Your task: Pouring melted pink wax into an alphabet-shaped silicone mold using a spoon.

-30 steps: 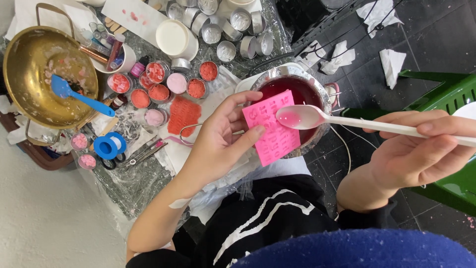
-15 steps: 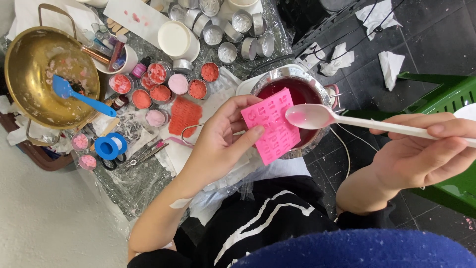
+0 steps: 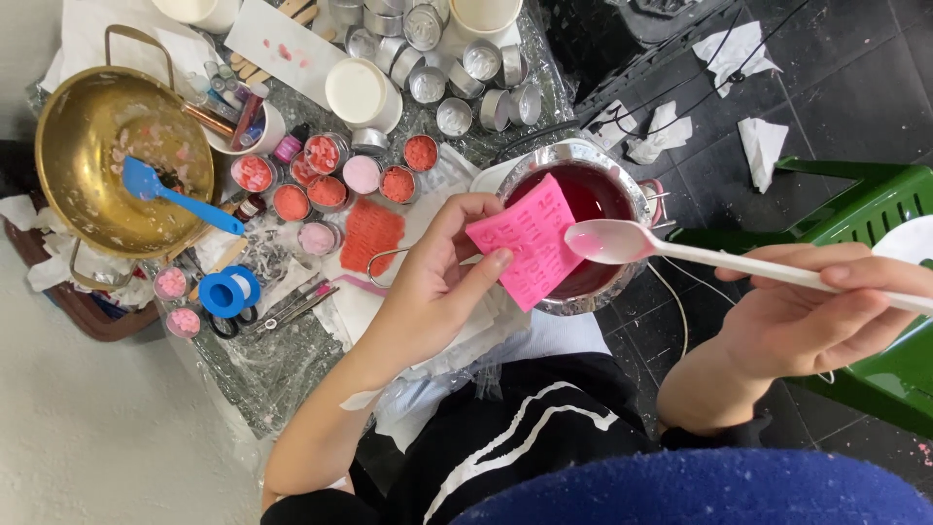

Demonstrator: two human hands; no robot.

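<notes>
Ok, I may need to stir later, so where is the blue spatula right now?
In the head view, the blue spatula lies at far left, its blade inside the brass bowl and its handle reaching over the rim toward the small pink-filled tins.

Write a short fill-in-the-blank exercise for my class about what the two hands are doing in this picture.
1. The left hand holds a pink ____ mould.
2. The right hand holds a white plastic ____ by its handle.
3. The metal pot beneath the mould holds dark ____ liquid.
4. A ____ spatula lies in the brass pan.

Missing words: rectangular; spoon; red; blue
</notes>
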